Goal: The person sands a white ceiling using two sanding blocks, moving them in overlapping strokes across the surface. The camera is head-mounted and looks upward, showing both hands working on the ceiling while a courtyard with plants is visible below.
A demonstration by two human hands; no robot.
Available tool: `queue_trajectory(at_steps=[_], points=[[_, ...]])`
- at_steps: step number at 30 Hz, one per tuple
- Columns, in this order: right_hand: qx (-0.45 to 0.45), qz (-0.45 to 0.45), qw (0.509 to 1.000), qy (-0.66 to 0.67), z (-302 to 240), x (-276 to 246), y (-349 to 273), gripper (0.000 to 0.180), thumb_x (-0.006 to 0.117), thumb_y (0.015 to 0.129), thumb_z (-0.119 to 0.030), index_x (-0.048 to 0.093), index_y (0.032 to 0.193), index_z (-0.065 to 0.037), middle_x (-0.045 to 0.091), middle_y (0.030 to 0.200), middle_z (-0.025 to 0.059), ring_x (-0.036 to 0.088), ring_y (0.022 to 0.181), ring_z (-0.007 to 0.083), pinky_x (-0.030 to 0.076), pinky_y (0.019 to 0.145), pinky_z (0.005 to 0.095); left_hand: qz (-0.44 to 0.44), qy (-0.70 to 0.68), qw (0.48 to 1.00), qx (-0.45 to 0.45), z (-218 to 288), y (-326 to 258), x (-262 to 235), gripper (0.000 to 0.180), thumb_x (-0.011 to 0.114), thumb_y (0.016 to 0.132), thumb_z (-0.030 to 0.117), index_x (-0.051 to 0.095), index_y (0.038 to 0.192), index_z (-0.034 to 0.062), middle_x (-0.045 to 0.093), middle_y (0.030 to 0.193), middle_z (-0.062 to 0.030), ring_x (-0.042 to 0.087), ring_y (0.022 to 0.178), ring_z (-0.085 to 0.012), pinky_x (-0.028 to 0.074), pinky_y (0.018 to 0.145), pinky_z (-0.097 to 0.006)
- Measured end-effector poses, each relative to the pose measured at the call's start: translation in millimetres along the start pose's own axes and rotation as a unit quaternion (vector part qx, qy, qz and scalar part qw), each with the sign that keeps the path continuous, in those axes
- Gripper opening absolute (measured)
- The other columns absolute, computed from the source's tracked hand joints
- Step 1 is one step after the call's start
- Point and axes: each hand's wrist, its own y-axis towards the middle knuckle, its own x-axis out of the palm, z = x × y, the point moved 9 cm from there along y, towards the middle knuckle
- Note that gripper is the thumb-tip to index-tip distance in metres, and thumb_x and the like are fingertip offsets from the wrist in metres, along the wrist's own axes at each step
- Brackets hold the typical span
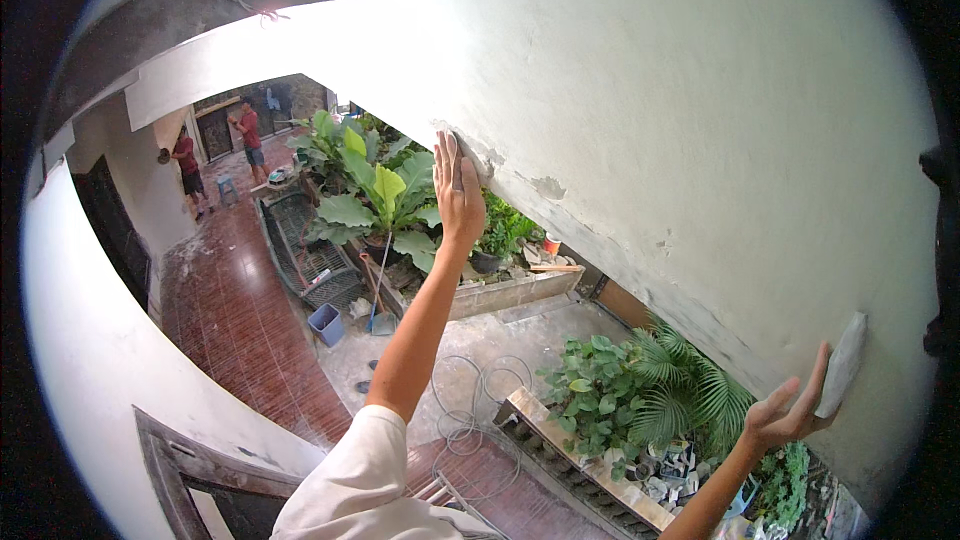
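My left hand (459, 195) is raised with its fingers stretched out against the lower edge of a large pale plastered surface (700, 140). Whitish dust or residue shows around its fingertips; I make out no tool there. My right hand (785, 415), lower at the right, holds a pale grey, flat oblong pad (843, 365) against the same surface. Its thumb stands apart and the fingers lie along the pad, partly hidden. Chipped, bare patches (548, 187) run along the surface's edge near my left hand.
Below are a ladder (440, 490), a coiled cable (462, 420), a planter ledge (590, 465) and palm leaves (690, 405). A blue-grey bin (326, 324) and a dustpan (382, 323) stand by large-leaved plants (385, 195). Two people (248, 140) stand far left on reddish tiles (235, 310).
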Motion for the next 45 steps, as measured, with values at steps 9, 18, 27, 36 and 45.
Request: queue_trajectory(at_steps=[9, 18, 27, 36, 45], points=[[-0.004, 0.012, 1.0, -0.003, 1, 0, -1, 0.048, 0.037, 0.099, -0.029, 0.056, 0.134, -0.003, 0.062, 0.132, 0.0101, 0.058, 0.12, 0.0307, 0.033, 0.102, 0.0441, 0.041, 0.013, 0.996, -0.077, -42, 43, -14, 0.058, 0.023, 0.106, 0.034, 0.022, 0.152, -0.0022, 0.021, 0.159, -0.022, 0.014, 0.149, -0.0369, 0.011, 0.122, -0.045], [-0.021, -0.033, 0.999, -0.018, -5, 6, 6, 0.051, 0.034, 0.101, -0.034, 0.05, 0.142, -0.008, 0.057, 0.139, 0.0082, 0.056, 0.124, 0.0306, 0.03, 0.103, 0.0475, -0.007, -0.031, 0.995, 0.099, 29, -24, 4, 0.052, 0.031, 0.104, 0.025, 0.029, 0.153, 0.0039, 0.022, 0.161, -0.0143, 0.01, 0.15, -0.0357, 0.014, 0.12, -0.046], [-0.055, -0.02, 0.998, -0.019, -6, 7, 5, 0.051, 0.034, 0.101, -0.035, 0.048, 0.144, -0.009, 0.059, 0.137, 0.0069, 0.056, 0.124, 0.0287, 0.03, 0.104, 0.0467, -0.036, -0.055, 0.993, 0.094, 29, -23, 1, 0.053, 0.03, 0.105, 0.03, 0.027, 0.154, 0.0091, 0.019, 0.162, -0.0119, 0.01, 0.15, -0.0339, 0.012, 0.12, -0.047], [-0.053, -0.029, 0.998, -0.024, 2, 8, -2, 0.049, 0.037, 0.101, -0.033, 0.053, 0.14, -0.007, 0.059, 0.138, 0.009, 0.057, 0.123, 0.0317, 0.032, 0.104, 0.049, 0.009, -0.038, 0.999, 0.017, -13, 16, -13, 0.056, 0.029, 0.105, 0.035, 0.029, 0.153, 0.0059, 0.023, 0.16, -0.013, 0.016, 0.149, -0.0336, 0.015, 0.12, -0.045], [-0.098, -0.142, 0.982, -0.071, -3, 9, -10, 0.057, 0.036, 0.101, -0.036, 0.039, 0.148, -0.005, 0.052, 0.143, 0.0142, 0.047, 0.131, 0.0346, 0.023, 0.112, 0.0491, 0.038, 0.015, 0.999, 0.003, -81, 71, -15, 0.06, 0.018, 0.104, 0.045, 0.024, 0.155, 0.0139, 0.016, 0.163, -0.007, 0.009, 0.151, -0.031, 0.002, 0.119, -0.055]])
